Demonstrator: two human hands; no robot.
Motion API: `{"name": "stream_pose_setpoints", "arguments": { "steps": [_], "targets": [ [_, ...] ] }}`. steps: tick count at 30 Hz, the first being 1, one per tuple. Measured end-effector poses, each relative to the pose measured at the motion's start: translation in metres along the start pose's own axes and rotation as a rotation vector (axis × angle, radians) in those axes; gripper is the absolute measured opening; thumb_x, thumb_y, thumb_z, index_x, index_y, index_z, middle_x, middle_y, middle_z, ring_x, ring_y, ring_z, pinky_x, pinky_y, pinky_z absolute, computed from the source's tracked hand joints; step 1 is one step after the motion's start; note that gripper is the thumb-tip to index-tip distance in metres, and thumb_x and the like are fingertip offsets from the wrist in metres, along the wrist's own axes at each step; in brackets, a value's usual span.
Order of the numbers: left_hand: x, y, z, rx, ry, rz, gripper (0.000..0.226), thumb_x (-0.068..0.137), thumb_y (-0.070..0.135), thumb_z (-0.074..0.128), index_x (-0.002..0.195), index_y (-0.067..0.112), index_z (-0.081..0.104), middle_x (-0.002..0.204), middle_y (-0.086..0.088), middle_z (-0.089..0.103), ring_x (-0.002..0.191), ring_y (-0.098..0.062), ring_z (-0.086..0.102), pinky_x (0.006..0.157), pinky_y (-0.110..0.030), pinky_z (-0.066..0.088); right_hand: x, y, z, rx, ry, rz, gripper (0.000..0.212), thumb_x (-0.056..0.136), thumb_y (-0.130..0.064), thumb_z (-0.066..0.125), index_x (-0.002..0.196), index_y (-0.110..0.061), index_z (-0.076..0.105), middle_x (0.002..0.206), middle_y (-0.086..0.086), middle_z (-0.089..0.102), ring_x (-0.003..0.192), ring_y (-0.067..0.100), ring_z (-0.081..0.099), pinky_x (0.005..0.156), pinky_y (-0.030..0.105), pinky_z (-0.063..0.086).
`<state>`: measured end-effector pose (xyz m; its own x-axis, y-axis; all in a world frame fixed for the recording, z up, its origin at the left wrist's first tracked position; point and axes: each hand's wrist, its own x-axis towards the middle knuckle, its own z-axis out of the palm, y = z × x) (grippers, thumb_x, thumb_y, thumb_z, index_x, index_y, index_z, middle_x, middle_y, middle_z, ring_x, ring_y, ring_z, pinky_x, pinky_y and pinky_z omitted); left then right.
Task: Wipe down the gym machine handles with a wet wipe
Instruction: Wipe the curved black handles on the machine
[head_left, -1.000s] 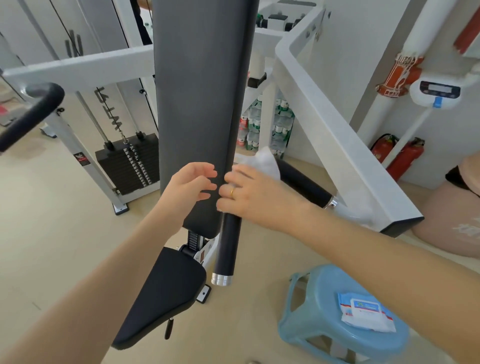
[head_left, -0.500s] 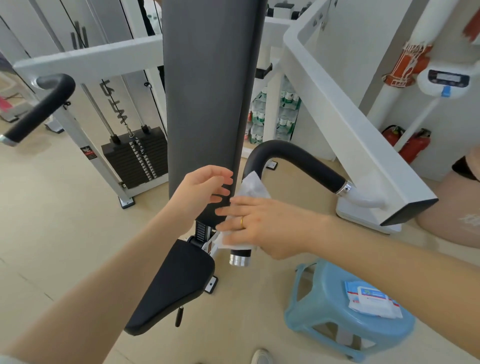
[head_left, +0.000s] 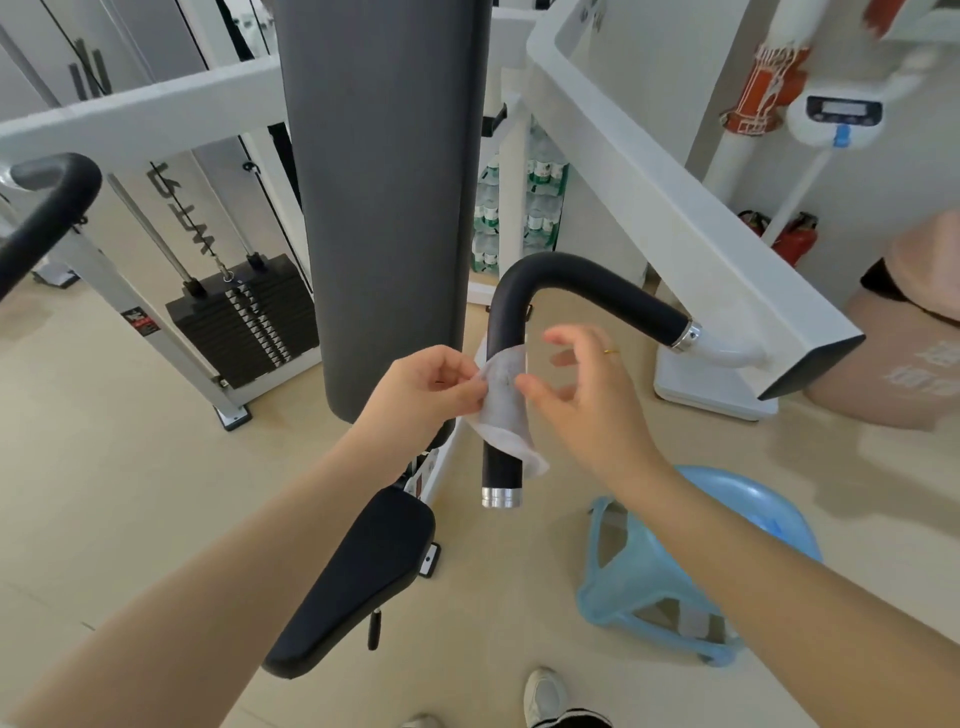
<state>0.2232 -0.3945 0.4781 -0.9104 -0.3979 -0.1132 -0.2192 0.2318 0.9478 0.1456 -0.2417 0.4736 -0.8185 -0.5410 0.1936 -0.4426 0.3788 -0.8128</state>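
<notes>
A black padded handle (head_left: 582, 280) bends down from the white machine arm (head_left: 675, 208) and ends in a chrome cap. A white wet wipe (head_left: 504, 410) is wrapped round its lower vertical part. My left hand (head_left: 426, 389) pinches the wipe's left edge beside the handle. My right hand (head_left: 582, 389) hovers just right of the wipe, fingers spread and loosely curled, holding nothing. A second black handle (head_left: 47, 218) curves at the far left.
The tall dark back pad (head_left: 384, 197) stands right behind my left hand, with the black seat (head_left: 358, 577) below it. A light blue plastic stool (head_left: 675, 571) sits on the floor under my right forearm. A weight stack (head_left: 244, 317) is at the left. My shoes show at the bottom edge.
My right hand has let go of the wipe and pulled back to the right. My left hand has moved onto the wipe's edge and pinched it. The view has tilted downward.
</notes>
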Motion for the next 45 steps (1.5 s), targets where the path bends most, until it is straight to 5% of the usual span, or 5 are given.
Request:
{"name": "stream_pose_setpoints", "arguments": {
  "steps": [14, 22, 27, 32, 45],
  "targets": [
    [0.011, -0.007, -0.007, 0.004, 0.006, -0.095, 0.017, 0.088, 0.011, 0.058, 0.102, 0.02, 0.059, 0.088, 0.003, 0.065, 0.085, -0.013, 0.063, 0.078, -0.025, 0.052, -0.023, -0.018, 0.008, 0.415, -0.411, 0.516, 0.028, 0.091, -0.02, 0.059, 0.117, -0.009, 0.059, 0.107, 0.003, 0.067, 0.097, 0.017, 0.065, 0.083, 0.029, 0.054],
    [0.002, -0.002, -0.004, -0.084, 0.042, -0.127, 0.014, 0.092, 0.013, 0.052, 0.098, 0.022, 0.062, 0.096, -0.002, 0.066, 0.088, -0.013, 0.063, 0.082, -0.026, 0.053, -0.028, -0.018, 0.02, 0.426, -0.257, 0.436, 0.036, 0.086, -0.018, 0.065, 0.12, -0.014, 0.054, 0.115, -0.001, 0.064, 0.098, 0.011, 0.062, 0.087, 0.028, 0.052],
    [0.0, 0.001, -0.001, -0.114, 0.072, -0.134, 0.015, 0.092, 0.012, 0.052, 0.096, 0.02, 0.063, 0.088, 0.001, 0.066, 0.08, -0.011, 0.063, 0.077, -0.024, 0.052, -0.055, -0.003, 0.03, -0.132, -0.262, -0.005, 0.065, 0.096, -0.026, 0.048, 0.15, -0.017, 0.012, 0.157, -0.001, 0.014, 0.139, 0.012, 0.026, 0.11, 0.026, 0.028],
    [-0.006, 0.002, -0.006, -0.137, 0.105, -0.112, 0.014, 0.092, 0.01, 0.051, 0.097, 0.017, 0.063, 0.088, -0.002, 0.066, 0.081, -0.015, 0.061, 0.077, -0.027, 0.053, -0.022, 0.02, 0.012, -0.689, -0.358, -0.907, 0.039, 0.092, -0.029, 0.041, 0.115, -0.008, 0.066, 0.124, 0.008, 0.063, 0.125, 0.024, 0.049, 0.108, 0.034, 0.026],
    [-0.015, 0.008, -0.01, -0.124, 0.235, -0.139, 0.018, 0.093, 0.01, 0.049, 0.103, 0.015, 0.063, 0.094, 0.001, 0.066, 0.084, -0.011, 0.062, 0.078, -0.023, 0.051, 0.054, 0.007, -0.022, -0.874, -0.261, -1.073, 0.045, 0.072, 0.01, 0.059, 0.11, -0.013, 0.068, 0.116, 0.01, 0.066, 0.112, 0.032, 0.06, 0.09, 0.042, 0.049]
  ]
}}
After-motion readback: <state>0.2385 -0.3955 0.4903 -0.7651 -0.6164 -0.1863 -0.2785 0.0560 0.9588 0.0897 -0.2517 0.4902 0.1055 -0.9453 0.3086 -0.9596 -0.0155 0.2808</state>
